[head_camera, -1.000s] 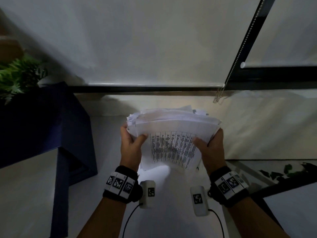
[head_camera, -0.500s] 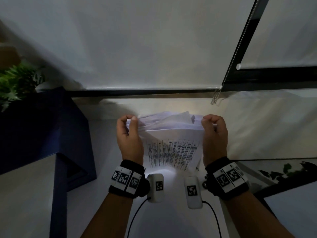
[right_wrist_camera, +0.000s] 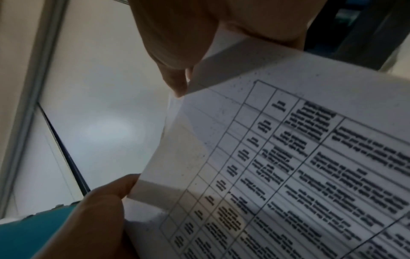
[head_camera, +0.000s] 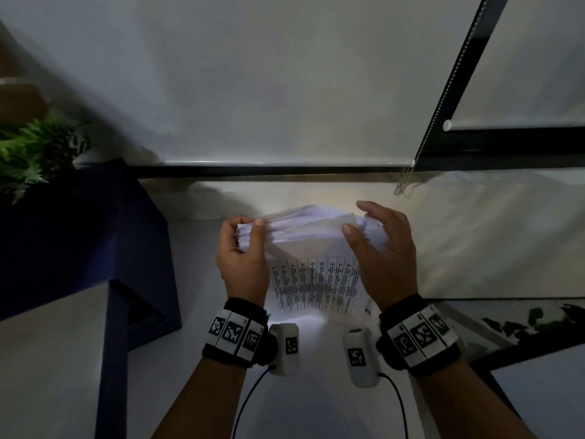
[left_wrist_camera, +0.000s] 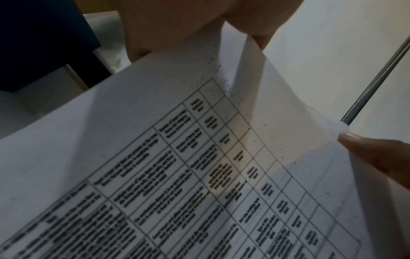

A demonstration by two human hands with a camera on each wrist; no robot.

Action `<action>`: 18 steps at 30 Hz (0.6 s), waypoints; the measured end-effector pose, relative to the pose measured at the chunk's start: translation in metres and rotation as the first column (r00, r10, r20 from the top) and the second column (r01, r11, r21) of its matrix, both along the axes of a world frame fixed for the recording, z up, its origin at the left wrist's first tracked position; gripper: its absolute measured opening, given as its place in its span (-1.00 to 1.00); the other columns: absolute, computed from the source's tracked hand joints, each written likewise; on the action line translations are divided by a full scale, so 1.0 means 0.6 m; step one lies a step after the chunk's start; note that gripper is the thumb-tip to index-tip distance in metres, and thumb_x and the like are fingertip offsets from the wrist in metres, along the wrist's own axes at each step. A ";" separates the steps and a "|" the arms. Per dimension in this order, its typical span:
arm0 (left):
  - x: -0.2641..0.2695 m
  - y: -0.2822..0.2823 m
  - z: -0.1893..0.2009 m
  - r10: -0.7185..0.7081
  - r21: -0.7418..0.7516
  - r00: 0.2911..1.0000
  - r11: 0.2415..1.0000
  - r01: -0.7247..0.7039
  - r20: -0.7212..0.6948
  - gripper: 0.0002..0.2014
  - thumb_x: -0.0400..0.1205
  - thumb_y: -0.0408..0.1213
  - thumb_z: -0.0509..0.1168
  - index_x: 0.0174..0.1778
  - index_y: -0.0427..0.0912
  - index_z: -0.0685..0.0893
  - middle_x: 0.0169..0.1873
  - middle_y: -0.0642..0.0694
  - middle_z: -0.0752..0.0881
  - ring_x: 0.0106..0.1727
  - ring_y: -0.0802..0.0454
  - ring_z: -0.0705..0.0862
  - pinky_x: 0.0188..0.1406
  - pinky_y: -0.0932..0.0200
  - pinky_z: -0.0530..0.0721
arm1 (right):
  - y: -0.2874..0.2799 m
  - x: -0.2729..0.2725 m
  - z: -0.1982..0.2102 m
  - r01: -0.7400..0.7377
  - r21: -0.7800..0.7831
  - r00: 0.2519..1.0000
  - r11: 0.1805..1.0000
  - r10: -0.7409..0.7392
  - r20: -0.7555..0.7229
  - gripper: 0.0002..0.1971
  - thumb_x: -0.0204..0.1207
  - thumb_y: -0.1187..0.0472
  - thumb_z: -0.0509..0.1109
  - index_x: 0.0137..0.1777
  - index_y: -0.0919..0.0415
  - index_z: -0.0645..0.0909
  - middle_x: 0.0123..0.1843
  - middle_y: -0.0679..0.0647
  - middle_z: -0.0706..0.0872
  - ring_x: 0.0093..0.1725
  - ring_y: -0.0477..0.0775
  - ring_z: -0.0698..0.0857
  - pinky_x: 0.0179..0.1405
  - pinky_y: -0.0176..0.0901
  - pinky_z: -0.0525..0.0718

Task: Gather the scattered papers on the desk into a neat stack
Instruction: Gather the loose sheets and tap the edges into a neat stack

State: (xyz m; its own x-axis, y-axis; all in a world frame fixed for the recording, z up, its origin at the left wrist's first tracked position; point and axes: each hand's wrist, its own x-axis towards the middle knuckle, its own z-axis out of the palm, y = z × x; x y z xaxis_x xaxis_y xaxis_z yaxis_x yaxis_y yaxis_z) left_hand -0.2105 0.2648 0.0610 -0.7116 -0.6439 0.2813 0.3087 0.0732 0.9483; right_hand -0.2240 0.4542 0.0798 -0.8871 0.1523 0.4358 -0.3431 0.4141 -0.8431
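Apparently 2 hands [head_camera: 243, 261] around papers [head_camera: 311, 236]

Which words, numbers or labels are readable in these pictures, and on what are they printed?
None can be read.
Top sheet of the paper stack: a printed table, its text too blurred to read in every view.
Wrist bands: black-and-white square code markers only, no words.

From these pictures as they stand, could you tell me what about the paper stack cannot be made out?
- Printed table text on the paper stack: blurred in all three views, unreadable.
- Sheet count: too fine to tell in the head view.
- Stack's near edge: hidden by the wrist cameras.
- Left hand fingers: hidden behind the stack.
- Right hand palm contact: cannot tell.
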 end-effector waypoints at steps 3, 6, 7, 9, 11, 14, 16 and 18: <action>-0.001 0.002 -0.001 0.000 0.002 1.000 1.000 0.000 0.010 -0.83 0.65 -0.31 0.40 -0.20 -0.02 0.58 -0.34 0.13 0.65 -0.34 0.22 0.62 -0.28 0.31 0.60 | 0.004 -0.005 -0.005 -0.022 0.012 0.997 1.000 0.023 -0.080 -0.87 0.49 0.09 0.43 0.02 -0.02 0.66 0.09 0.06 0.65 0.10 -0.09 0.61 0.16 -0.41 0.55; -0.004 0.002 -0.002 -0.003 -0.004 1.000 1.000 0.003 0.012 -0.84 0.65 -0.27 0.40 -0.21 -0.02 0.57 -0.38 0.20 0.66 -0.35 0.26 0.61 -0.30 0.34 0.60 | 0.006 -0.005 -0.009 -0.019 -0.071 0.994 0.997 0.011 -0.113 -0.94 0.53 0.25 0.39 -0.03 0.12 0.62 0.03 0.03 0.69 0.04 -0.14 0.65 0.09 -0.41 0.57; -0.005 0.001 -0.003 -0.004 -0.011 1.000 1.000 0.004 0.013 -0.84 0.65 -0.24 0.40 -0.21 -0.01 0.57 -0.39 0.22 0.66 -0.35 0.26 0.60 -0.29 0.34 0.59 | 0.009 -0.004 -0.010 -0.026 -0.144 0.997 0.989 0.015 -0.075 -0.93 0.54 0.27 0.35 -0.01 0.16 0.61 0.06 0.02 0.70 0.03 -0.19 0.67 0.01 -0.45 0.58; -0.006 -0.001 -0.003 -0.002 -0.027 1.000 1.000 0.002 0.013 -0.86 0.62 -0.14 0.39 -0.21 0.01 0.57 -0.36 0.21 0.64 -0.31 0.21 0.59 -0.24 0.27 0.59 | 0.015 -0.004 -0.016 -0.044 -0.273 0.999 0.961 0.043 -0.010 -0.88 0.55 0.27 0.26 0.04 0.20 0.57 0.14 0.00 0.71 0.00 -0.21 0.68 -0.15 -0.48 0.60; -0.007 -0.001 -0.004 0.001 -0.032 1.000 0.999 -0.001 0.021 -0.86 0.62 -0.13 0.39 -0.21 0.01 0.57 -0.35 0.17 0.62 -0.30 0.20 0.58 -0.23 0.28 0.58 | 0.021 -0.005 -0.021 -0.055 -0.330 0.998 0.942 0.065 0.019 -0.82 0.54 0.25 0.20 0.08 0.23 0.55 0.18 0.00 0.70 0.03 -0.16 0.68 -0.14 -0.45 0.60; -0.009 0.003 -0.001 0.007 -0.018 1.000 1.000 -0.007 0.029 -0.83 0.66 -0.25 0.37 -0.23 0.00 0.55 -0.38 0.18 0.61 -0.34 0.28 0.57 -0.28 0.39 0.56 | 0.020 -0.002 -0.018 -0.115 -0.365 0.992 0.924 0.124 0.003 -0.69 0.51 0.04 0.25 0.10 0.28 0.46 0.11 0.04 0.68 -0.01 -0.25 0.68 -0.17 -0.45 0.62; -0.011 0.005 -0.002 0.019 -0.022 0.999 1.000 -0.019 0.033 -0.82 0.66 -0.25 0.36 -0.24 0.01 0.54 -0.37 0.19 0.61 -0.32 0.27 0.57 -0.26 0.40 0.56 | 0.012 0.000 -0.017 -0.083 -0.326 0.995 0.942 0.095 0.021 -0.59 0.45 -0.07 0.36 0.08 0.25 0.46 -0.02 -0.06 0.65 -0.16 -0.32 0.65 -0.30 -0.48 0.61; -0.012 0.005 -0.003 0.026 -0.021 0.999 0.999 -0.025 0.036 -0.83 0.66 -0.18 0.36 -0.22 -0.02 0.54 -0.32 0.11 0.62 -0.27 0.19 0.58 -0.23 0.34 0.59 | 0.000 -0.002 -0.018 0.021 -0.294 0.998 0.956 -0.005 0.055 -0.64 0.44 -0.02 0.46 0.02 0.21 0.48 -0.15 -0.10 0.61 -0.28 -0.28 0.62 -0.40 -0.45 0.59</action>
